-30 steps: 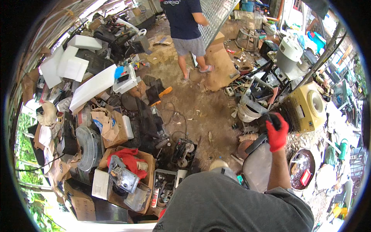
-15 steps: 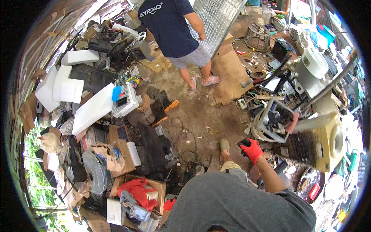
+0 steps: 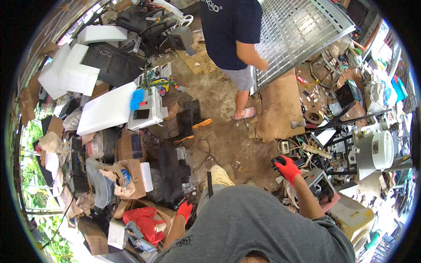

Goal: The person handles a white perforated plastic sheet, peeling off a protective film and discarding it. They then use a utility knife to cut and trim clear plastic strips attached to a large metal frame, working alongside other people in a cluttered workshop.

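My left hand (image 3: 185,211), in a red glove, hangs at my side by a cardboard box with a red cloth (image 3: 144,223) in it. Its fingers are apart and nothing shows in them. My right hand (image 3: 287,169) is held out over the floor in a red glove with dark fingertips. Its fingers are loosely bent, and I see no object in them. Ahead, a person (image 3: 230,39) in a dark shirt and grey shorts has a hand at the edge of a large metal grid panel (image 3: 298,35), which stands tilted on flat cardboard (image 3: 280,105).
To the left are white foam slabs (image 3: 107,109), cardboard boxes (image 3: 131,175) and black panels (image 3: 114,63). On the right lie a white drum-shaped container (image 3: 380,150), a yellowed appliance casing (image 3: 351,215), metal bars and loose scrap. A thin cable (image 3: 209,151) lies on the dirt floor.
I have moved forward, so the scene has shifted around me. The person and the metal panel now appear further right, with more of the panel in view. My left hand has come further into view.
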Motion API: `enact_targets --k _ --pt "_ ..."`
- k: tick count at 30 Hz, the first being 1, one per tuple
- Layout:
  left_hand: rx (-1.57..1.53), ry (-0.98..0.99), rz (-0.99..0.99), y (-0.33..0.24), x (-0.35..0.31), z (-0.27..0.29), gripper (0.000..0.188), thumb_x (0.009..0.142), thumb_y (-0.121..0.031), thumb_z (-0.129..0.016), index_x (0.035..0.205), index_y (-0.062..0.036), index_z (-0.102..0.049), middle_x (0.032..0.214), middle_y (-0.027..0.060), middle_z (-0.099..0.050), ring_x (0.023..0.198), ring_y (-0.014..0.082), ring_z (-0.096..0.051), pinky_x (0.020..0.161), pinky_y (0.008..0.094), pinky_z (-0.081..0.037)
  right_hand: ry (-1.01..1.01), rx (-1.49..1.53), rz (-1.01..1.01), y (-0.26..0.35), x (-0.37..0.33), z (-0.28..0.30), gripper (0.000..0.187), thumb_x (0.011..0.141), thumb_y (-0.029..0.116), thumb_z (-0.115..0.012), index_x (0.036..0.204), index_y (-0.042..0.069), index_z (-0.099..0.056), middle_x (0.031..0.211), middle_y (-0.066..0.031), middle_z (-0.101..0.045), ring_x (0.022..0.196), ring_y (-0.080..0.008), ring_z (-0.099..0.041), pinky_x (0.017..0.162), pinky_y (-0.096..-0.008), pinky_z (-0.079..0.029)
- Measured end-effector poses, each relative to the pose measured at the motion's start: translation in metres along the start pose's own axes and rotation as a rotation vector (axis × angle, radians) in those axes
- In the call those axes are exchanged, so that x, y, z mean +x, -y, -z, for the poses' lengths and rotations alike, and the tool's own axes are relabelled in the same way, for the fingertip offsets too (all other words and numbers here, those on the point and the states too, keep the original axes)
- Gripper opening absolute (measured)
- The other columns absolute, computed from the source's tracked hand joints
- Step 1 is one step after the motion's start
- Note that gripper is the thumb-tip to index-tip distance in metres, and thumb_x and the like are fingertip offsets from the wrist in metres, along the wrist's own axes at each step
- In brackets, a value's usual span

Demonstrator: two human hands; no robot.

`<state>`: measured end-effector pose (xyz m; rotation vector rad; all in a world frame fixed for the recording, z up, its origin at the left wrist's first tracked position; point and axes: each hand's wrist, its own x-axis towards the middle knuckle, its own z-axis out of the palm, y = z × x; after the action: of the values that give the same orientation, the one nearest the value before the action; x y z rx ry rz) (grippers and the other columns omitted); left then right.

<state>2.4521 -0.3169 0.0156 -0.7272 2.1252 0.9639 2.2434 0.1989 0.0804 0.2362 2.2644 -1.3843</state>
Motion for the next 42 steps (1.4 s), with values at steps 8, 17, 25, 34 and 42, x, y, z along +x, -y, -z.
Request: enact_targets --k 8,17,25,34,42 --pt "0.164 0.11 0.115 0.04 0.119 0.026 0.058 0.088 -0.041 -0.057 0.127 0.003 -0.056 0.129 0.0275 -0.056 0.122 0.0396 -0.053 0.099 0.0439 -0.044 0.149 -0.327 -0.077 0.102 0.133 -0.032 0.049 0.084 0.041 -0.066 0.119 0.007 -0.064 0.111 -0.0167 -0.069 0.103 -0.0301 -0.065 0.089 -0.0387 -0.05" --pt "0.165 -0.154 -0.145 -0.112 0.331 0.246 0.069 0.087 -0.05 -0.061 0.123 0.0084 -0.057 0.127 0.0296 -0.056 0.122 0.0407 -0.052 0.098 0.0443 -0.045 0.025 -0.324 -0.665 -0.009 0.272 -0.025 0.072 0.081 0.053 -0.064 0.134 0.005 -0.051 0.118 -0.0183 -0.066 0.112 -0.0316 -0.062 0.093 -0.0425 -0.049" --pt "-0.056 -0.265 -0.289 -0.321 0.403 0.361 0.055 0.087 -0.048 -0.061 0.103 0.0041 -0.068 0.097 0.0277 -0.068 0.097 0.0406 -0.065 0.083 0.0451 -0.05 0.165 -0.1 -0.603 0.034 0.358 -0.031 0.041 0.087 0.045 -0.061 0.096 0.006 -0.069 0.082 -0.0096 -0.069 0.06 -0.0238 -0.062 0.055 -0.0393 -0.049" --pt "0.256 -0.103 -0.118 -0.302 0.481 0.327 0.053 0.087 -0.048 -0.057 0.115 -0.0046 -0.065 0.113 0.028 -0.063 0.109 0.0416 -0.061 0.088 0.0482 -0.049 -0.034 0.186 -0.256 0.101 0.545 -0.006 0.028 0.09 0.032 -0.063 0.091 0.005 -0.068 0.078 -0.0114 -0.069 0.059 -0.019 -0.064 0.053 -0.0333 -0.051" --pt "0.352 0.057 -0.007 -0.297 0.52 0.378 0.054 0.086 -0.051 -0.054 0.121 -0.01 -0.063 0.117 0.0277 -0.062 0.112 0.0411 -0.059 0.09 0.0486 -0.049 0.187 0.147 -0.634 0.17 0.547 -0.007 0.046 0.085 0.045 -0.063 0.103 0.003 -0.068 0.085 -0.0142 -0.071 0.071 -0.0244 -0.067 0.064 -0.0373 -0.053"
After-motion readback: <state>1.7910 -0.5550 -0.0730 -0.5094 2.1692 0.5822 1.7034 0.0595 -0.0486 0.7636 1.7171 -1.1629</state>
